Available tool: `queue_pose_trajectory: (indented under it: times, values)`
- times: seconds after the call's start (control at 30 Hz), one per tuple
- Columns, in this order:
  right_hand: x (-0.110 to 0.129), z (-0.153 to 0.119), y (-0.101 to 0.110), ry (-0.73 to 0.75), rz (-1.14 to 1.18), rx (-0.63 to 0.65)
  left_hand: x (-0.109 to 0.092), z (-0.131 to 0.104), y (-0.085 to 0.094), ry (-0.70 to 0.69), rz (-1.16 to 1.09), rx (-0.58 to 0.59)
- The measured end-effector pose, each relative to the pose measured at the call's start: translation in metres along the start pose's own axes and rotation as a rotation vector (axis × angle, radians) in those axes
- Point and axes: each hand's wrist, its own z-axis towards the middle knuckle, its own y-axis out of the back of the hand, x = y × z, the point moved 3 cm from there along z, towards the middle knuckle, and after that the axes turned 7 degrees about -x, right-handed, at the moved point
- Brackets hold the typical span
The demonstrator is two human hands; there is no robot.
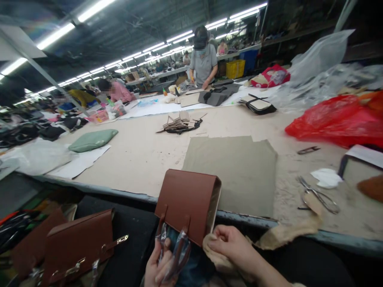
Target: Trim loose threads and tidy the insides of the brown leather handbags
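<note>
A brown handbag rests partly on the table's near edge, its two handles hanging toward me. Clear plastic film wraps the handles. My left hand is closed around them below the bag. At the bag's lower right corner, my right hand pinches a beige cloth, its fingers bunched close to the bag's open side. Whether the cloth touches the bag there, I cannot tell. Under the bag's far part lies a grey-green sheet.
More brown bags with metal clasps sit at lower left. On the right are scissors, small snips, a white wad and a red plastic bag. A green pouch lies left. Across the table stands a co-worker.
</note>
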Motion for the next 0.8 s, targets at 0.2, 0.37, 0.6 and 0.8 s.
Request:
queue_pose_trajectory:
  times: [0.2, 0.37, 0.6, 0.8]
  values:
    - [0.017, 0.004, 0.061, 0.181, -0.235, -0.328, 0.005, 0.002, -0.005, 0.014, -0.014, 0.225]
    - [0.054, 0.009, 0.068, 0.636, -0.707, -0.619, 0.006, -0.006, -0.007, -0.048, 0.008, 0.071]
    - [0.053, 0.006, -0.01, 1.011, -1.047, -0.393, -0.018, -0.001, 0.008, -0.271, -0.013, -0.2]
    - [0.032, -0.039, -0.062, 1.11, -0.867, 0.153, -0.033, 0.017, 0.035, 0.004, -0.155, -0.094]
